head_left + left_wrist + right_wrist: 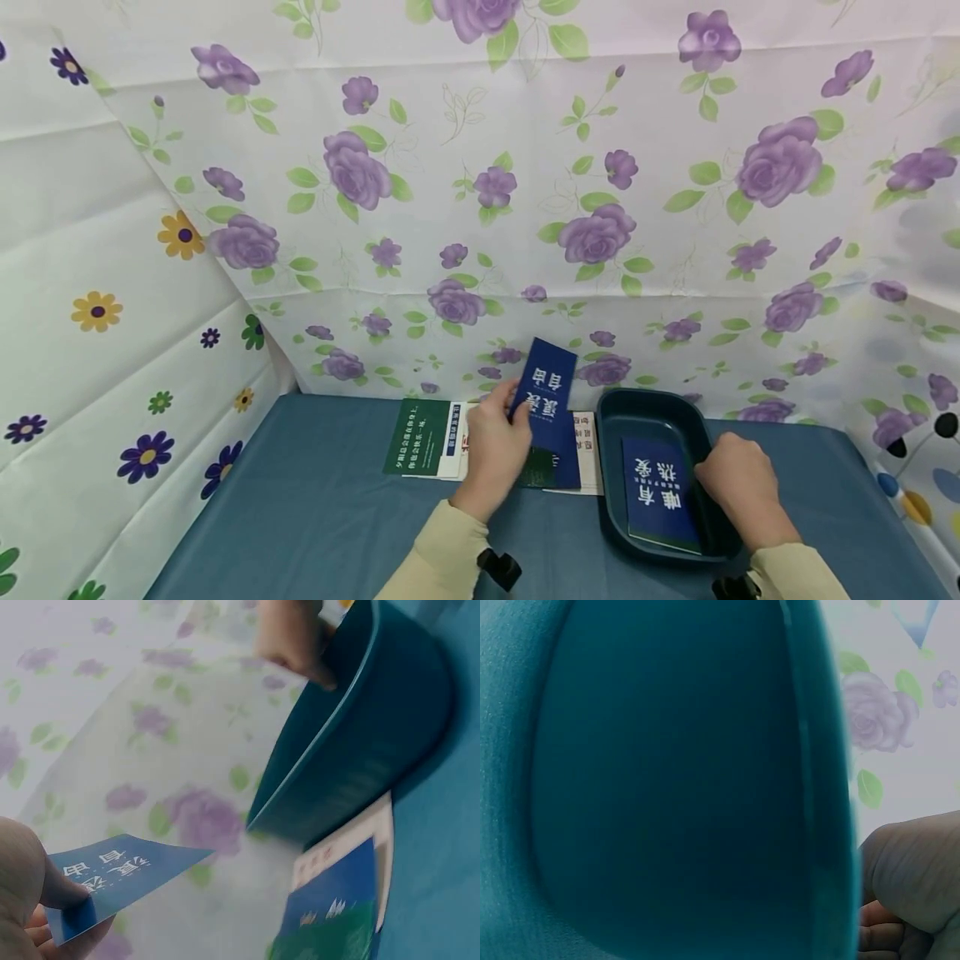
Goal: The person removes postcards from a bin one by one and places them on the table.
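Note:
A blue card (542,392) with white characters is pinched between the thumb and fingers of my left hand (497,442). It is raised above a row of printed cards. In the left wrist view the thumb lies over the held card (112,874). To the right stands a dark teal tray (611,500), and another blue card (660,492) with white characters lies inside it. My right hand (738,483) is at the tray's right rim with its fingers bent. Its fingertips reach inside, hidden behind the wall in the right wrist view, so their hold is unclear.
Left of the tray lie a green card (417,437), a blue card (568,471) and a cream card (588,446), partly overlapping. They rest on a blue-grey cloth (322,500). Behind rises a white sheet (420,275) with purple flowers.

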`<control>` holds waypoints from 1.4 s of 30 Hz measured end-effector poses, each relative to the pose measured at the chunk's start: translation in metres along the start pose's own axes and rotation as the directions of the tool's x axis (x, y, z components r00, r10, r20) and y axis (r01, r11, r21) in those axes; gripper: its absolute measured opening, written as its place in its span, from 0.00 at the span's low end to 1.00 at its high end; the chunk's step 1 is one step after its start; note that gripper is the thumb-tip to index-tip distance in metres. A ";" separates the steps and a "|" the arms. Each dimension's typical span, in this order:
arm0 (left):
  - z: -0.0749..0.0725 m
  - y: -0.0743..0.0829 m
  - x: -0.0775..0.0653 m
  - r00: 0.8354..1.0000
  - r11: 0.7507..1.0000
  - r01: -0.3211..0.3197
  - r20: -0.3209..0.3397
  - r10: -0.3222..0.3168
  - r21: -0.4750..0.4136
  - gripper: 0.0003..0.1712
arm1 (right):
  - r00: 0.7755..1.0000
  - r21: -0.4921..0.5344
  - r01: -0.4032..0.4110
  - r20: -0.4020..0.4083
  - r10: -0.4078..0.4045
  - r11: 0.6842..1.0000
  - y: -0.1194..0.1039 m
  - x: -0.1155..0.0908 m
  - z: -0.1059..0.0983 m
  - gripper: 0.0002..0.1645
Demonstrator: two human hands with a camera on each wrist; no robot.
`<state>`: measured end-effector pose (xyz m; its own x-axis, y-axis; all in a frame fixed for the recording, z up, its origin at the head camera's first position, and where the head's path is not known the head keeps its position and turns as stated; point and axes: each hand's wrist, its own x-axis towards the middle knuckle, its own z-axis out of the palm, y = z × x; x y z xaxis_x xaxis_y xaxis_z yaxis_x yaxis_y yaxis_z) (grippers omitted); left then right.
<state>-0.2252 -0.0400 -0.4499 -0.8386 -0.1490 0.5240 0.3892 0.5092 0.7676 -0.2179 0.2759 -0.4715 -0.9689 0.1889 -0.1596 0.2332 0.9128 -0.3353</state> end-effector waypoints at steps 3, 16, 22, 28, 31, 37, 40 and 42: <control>-0.016 -0.007 0.007 0.999 0.999 0.018 -0.049 -0.016 0.032 0.18 | 1.000 -0.001 0.000 -0.007 0.000 1.000 0.000 0.001 0.001 0.13; -0.063 -0.040 0.013 0.985 0.985 0.101 -0.151 -0.080 0.136 0.19 | 1.000 0.006 -0.008 -0.020 0.008 1.000 0.001 0.001 0.003 0.13; -0.082 -0.054 0.011 0.981 0.981 0.117 -0.172 -0.089 0.158 0.20 | 1.000 0.006 -0.008 -0.016 0.008 1.000 0.001 0.001 0.004 0.13; -0.101 -0.072 0.007 0.968 0.960 0.181 -0.210 -0.136 0.213 0.20 | 1.000 0.006 -0.014 -0.018 0.014 1.000 0.001 0.000 0.004 0.13; -0.109 -0.081 0.004 0.964 0.945 0.211 -0.211 -0.160 0.249 0.19 | 1.000 0.004 -0.015 -0.016 0.015 1.000 0.001 0.000 0.003 0.12; -0.123 -0.102 0.002 0.944 0.897 0.309 -0.215 -0.249 0.316 0.20 | 1.000 0.001 -0.011 -0.020 0.011 1.000 0.001 0.001 0.003 0.12; -0.129 -0.114 0.002 0.927 0.866 0.368 -0.209 -0.312 0.338 0.21 | 1.000 -0.003 -0.011 -0.022 0.011 1.000 0.000 0.001 0.002 0.11; -0.131 -0.120 0.001 0.913 0.847 0.406 -0.198 -0.357 0.344 0.21 | 1.000 0.002 -0.006 -0.029 0.006 1.000 0.000 0.001 0.002 0.11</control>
<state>-0.2231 -0.2121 -0.4930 -0.8290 -0.4855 0.2777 -0.1417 0.6627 0.7354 -0.2183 0.2754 -0.4733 -0.9695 0.2047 -0.1346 0.2390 0.9109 -0.3362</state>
